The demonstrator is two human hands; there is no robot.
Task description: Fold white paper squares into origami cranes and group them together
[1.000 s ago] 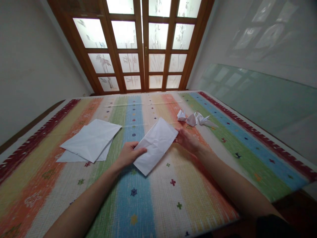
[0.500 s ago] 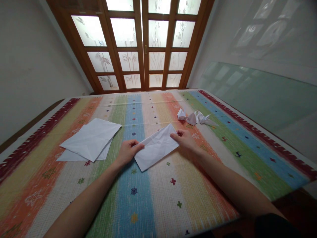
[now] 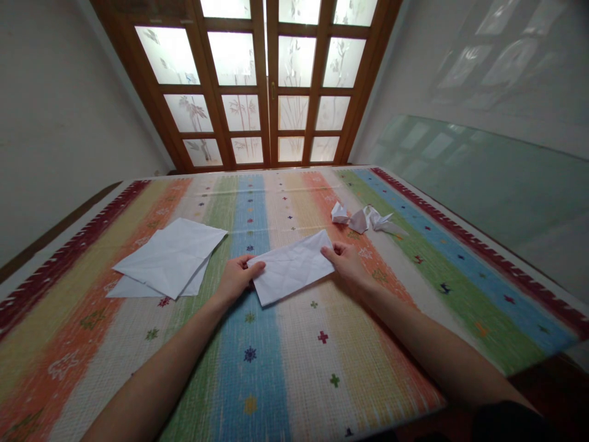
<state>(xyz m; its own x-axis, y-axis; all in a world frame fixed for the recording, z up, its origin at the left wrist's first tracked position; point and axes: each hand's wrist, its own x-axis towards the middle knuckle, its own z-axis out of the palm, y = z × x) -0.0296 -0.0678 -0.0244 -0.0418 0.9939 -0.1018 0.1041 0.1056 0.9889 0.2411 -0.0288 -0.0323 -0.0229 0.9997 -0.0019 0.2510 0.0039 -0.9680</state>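
A white sheet of paper (image 3: 292, 268), folded into a creased rectangle, is held between both hands above the striped tablecloth. My left hand (image 3: 239, 277) pinches its left end, thumb on top and fingers behind. At the right end, my right hand (image 3: 344, 261) grips the edge the same way, with the thumb over the front. The fingers beneath the paper are partly hidden. To the left of my left hand lie several loose white paper sheets (image 3: 172, 258), overlapping at angles.
Beyond my right hand sit small folded white paper pieces (image 3: 363, 218), bunched together. The striped tablecloth (image 3: 294, 380) covers the table. A wooden door with frosted panes (image 3: 243, 116) stands at the far end, and a pale glass panel (image 3: 483, 172) leans along the right wall.
The folded paper has turned slightly, its left end rising and its lower corner moving up. My left hand has shifted up a little with it. Both hands keep their hold.
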